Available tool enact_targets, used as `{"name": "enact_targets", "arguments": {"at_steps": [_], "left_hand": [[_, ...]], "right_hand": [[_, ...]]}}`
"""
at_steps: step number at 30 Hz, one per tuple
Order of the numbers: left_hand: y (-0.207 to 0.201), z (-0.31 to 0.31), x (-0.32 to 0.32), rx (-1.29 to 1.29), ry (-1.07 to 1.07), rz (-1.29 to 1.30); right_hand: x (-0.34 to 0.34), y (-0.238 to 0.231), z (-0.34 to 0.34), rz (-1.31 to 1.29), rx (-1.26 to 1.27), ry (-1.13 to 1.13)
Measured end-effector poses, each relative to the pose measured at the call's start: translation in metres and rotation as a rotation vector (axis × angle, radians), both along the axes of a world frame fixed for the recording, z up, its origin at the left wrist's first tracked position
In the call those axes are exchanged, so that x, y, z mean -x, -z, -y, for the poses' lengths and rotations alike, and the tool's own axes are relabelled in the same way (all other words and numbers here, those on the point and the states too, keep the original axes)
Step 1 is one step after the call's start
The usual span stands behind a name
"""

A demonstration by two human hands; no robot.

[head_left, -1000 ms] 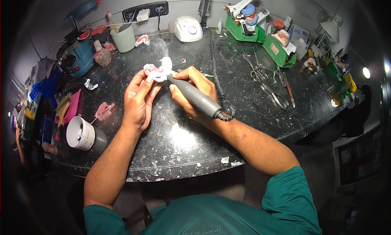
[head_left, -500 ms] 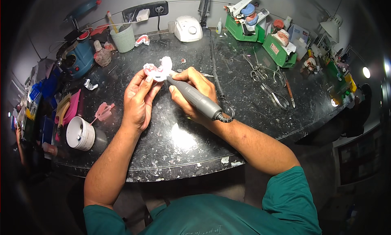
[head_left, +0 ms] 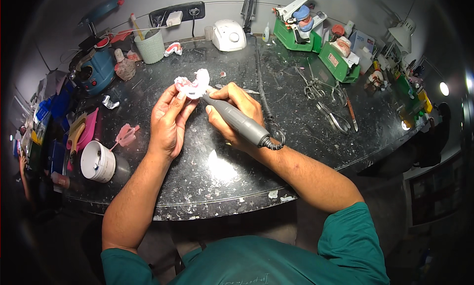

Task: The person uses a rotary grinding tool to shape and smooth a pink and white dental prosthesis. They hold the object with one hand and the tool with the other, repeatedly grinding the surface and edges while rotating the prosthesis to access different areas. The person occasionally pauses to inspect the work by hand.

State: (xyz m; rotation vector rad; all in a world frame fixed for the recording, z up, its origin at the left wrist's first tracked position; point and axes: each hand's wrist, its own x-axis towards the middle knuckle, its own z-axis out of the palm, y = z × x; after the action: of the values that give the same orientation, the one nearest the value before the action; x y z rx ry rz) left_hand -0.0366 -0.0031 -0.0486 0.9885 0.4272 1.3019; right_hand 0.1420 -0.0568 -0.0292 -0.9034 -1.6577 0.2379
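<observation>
Pinched in the fingers of my left hand (head_left: 169,119) is a pink and white, U-shaped dental piece (head_left: 199,80) that looks like a denture; its fine detail is washed out by the light. My right hand (head_left: 238,107) is wrapped round a grey rotary handpiece (head_left: 234,118), with a coiled cord at its rear end. The handpiece's front end meets the near right edge of the denture; the bit itself is too small to make out. Both hands are raised over the black worktop (head_left: 197,186), close together.
A white control box (head_left: 228,36) stands at the back. Pliers (head_left: 332,118) and other metal tools lie to the right, near green bins (head_left: 338,62) with dental models. Leftward are a white tub (head_left: 97,161), a pink plastic piece (head_left: 127,135), a blue machine (head_left: 94,71) and a brush cup (head_left: 149,47).
Almost nothing differs. The denture has shifted very slightly in my left fingers, while the handpiece stays against its edge.
</observation>
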Motion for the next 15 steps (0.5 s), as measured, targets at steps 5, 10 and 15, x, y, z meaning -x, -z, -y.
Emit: {"name": "enact_targets", "arguments": {"at_steps": [5, 10, 15], "left_hand": [[0.0003, 0.0001, -0.0001, 0.003, -0.010, -0.008], [-0.0001, 0.0004, -0.0005, 0.004, -0.012, -0.010], [0.0004, 0.0002, -0.0005, 0.004, -0.008, -0.007]], "right_hand": [[0.0001, 0.0001, -0.0003, -0.001, -0.010, -0.004], [0.0004, 0.0007, -0.0005, -0.022, -0.006, -0.019], [0.0002, 0.0021, -0.0011, -0.020, -0.011, -0.019]]}}
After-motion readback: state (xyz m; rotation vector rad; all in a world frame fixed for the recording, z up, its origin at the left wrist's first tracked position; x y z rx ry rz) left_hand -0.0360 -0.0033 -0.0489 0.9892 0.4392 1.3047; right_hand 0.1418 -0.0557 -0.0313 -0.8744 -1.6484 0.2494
